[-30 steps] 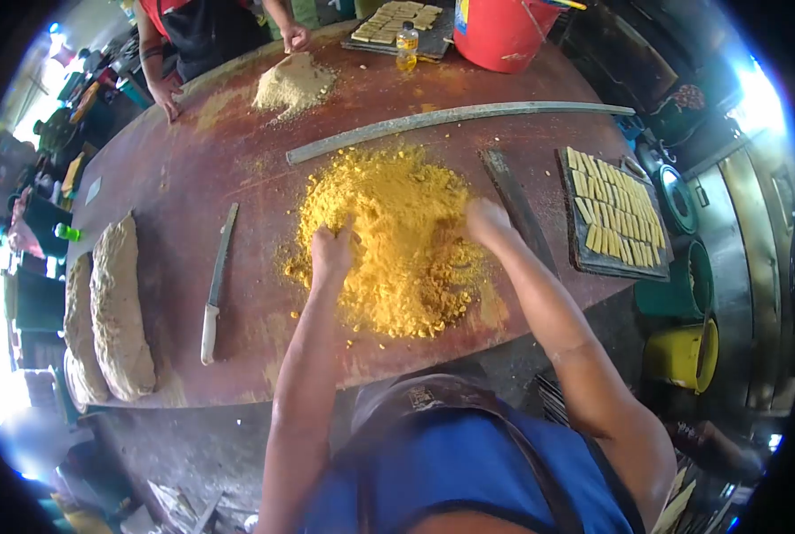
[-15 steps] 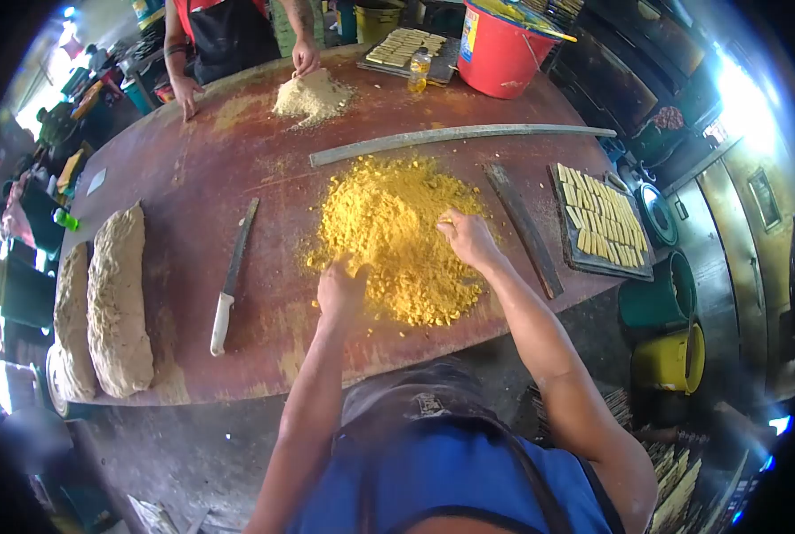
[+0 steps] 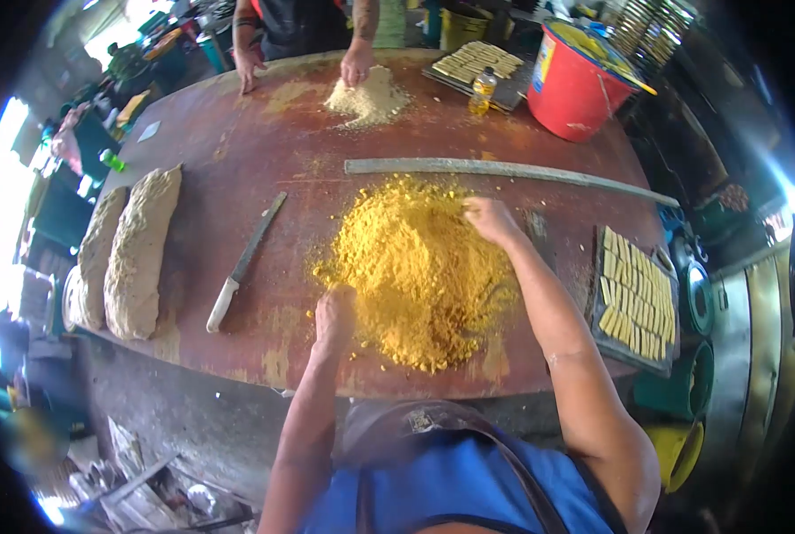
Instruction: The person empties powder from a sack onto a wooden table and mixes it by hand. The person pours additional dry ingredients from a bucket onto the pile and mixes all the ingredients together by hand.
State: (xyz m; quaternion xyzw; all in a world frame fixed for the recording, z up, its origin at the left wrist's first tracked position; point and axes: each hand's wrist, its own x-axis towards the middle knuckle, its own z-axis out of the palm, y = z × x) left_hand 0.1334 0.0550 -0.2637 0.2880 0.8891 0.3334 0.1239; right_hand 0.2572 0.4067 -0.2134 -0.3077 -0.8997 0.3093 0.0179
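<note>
- Centrally, a yellow crumbly heap (image 3: 419, 276) lies loose on the worktop (image 3: 228, 187), between the person's hands.
- Left hand (image 3: 333, 316): at the near left edge of the heap. Blur obscures the fingers; whether the grip is open or closed cannot be told.
- Right hand (image 3: 492, 220): at the far right edge. Its fingers look curled, but whether the grip contains crumbs cannot be told.
- Handling, as a judgement: crumbs are best worked from the rim towards the middle, with both hands moving evenly and low. Lumps are best rubbed apart with light pressure; fast strokes could scatter powder.
- Clearance: the knife (image 3: 250, 258) lies left of the heap, so wide left strokes call for care. The long pale bar (image 3: 504, 169) lies just beyond it.
- Opposite, a co-worker's hand (image 3: 356, 62) touches a separate pale heap (image 3: 368, 100).
</note>
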